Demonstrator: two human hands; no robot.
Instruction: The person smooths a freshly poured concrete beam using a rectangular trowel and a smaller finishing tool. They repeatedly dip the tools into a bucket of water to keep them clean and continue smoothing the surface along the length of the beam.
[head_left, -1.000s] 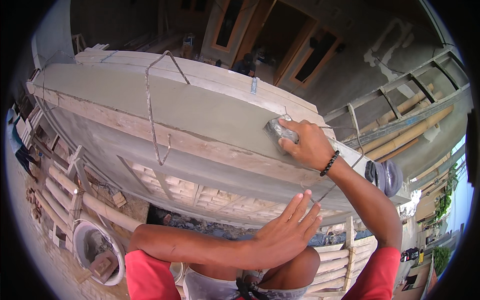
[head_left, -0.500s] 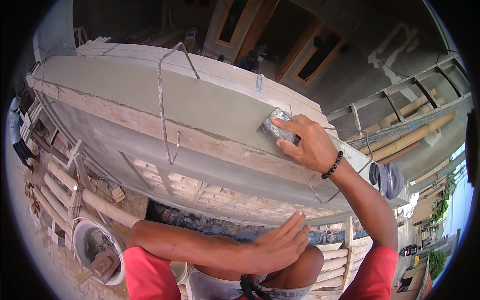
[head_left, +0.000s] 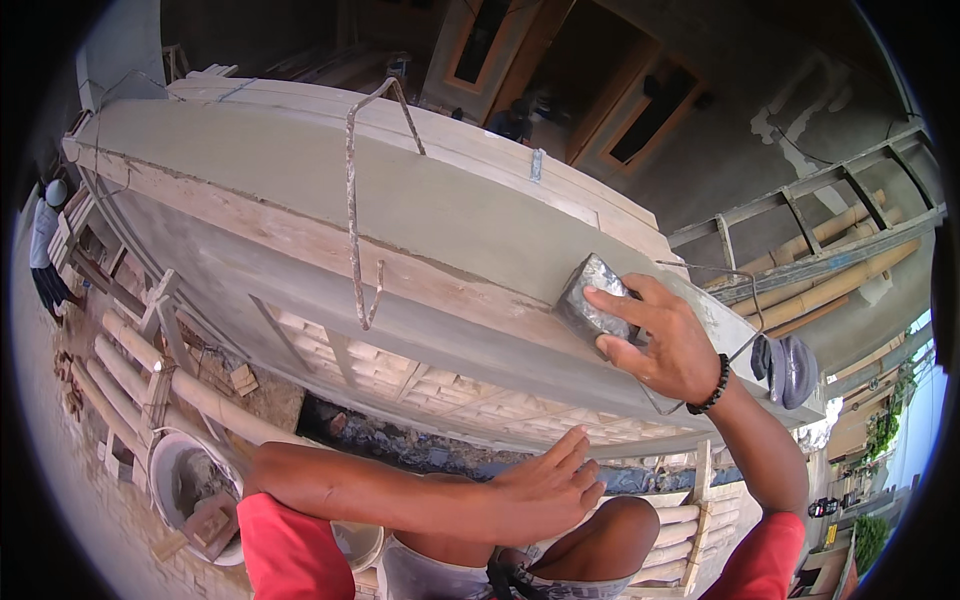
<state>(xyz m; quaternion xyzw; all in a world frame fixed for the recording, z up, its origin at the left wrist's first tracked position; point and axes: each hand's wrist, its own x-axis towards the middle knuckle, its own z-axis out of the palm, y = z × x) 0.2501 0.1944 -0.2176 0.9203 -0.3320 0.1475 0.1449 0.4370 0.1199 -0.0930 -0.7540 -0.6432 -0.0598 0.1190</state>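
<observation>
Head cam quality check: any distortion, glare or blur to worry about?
Head view: strong fisheye, the concrete slab and its wooden edge board bow toward the rim, with black corners around the image circle. Daylight is bright and even on the slab; the doorway behind is dark, and sky at the right rim looks washed out. Right hand on the sponge is sharp.

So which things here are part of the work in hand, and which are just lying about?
In use:
- sponge, pressed to the wet slab by the right hand
- slab with smoothed grey cement
- left hand, resting on the knee, holding nothing

Lying about:
- bucket below
- bent rebar
- bamboo poles
- cloth on the slab end
</observation>
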